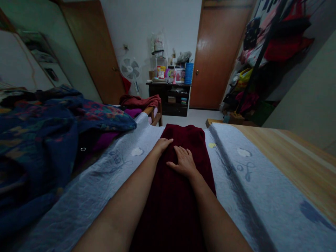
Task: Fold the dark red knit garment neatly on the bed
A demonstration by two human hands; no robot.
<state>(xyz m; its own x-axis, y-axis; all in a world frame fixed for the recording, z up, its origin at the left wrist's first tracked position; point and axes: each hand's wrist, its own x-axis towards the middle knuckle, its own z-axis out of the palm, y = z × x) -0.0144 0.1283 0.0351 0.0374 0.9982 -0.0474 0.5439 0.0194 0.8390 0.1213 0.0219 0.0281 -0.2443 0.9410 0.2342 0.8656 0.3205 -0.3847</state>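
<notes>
A long dark red cloth [178, 203] lies lengthwise over a light blue-grey printed sheet [236, 168]. My right hand [183, 161] rests palm down on the cloth near its far end, thumb and fingers apart. Just to its left, my left hand [164, 144] touches the cloth by its left edge, its thumb stretched toward the right and its other fingers partly hidden. Neither hand visibly grasps anything. The far end of the cloth reaches the far edge of the sheet.
Piled blue floral clothes [63, 129] lie at the left. A reddish-brown cloth [139, 101] hangs over a wooden rail. Bare wooden board [294, 150] borders the sheet at the right. Beyond are a fan [130, 70], a dark cabinet [168, 99] and hanging bags [286, 49].
</notes>
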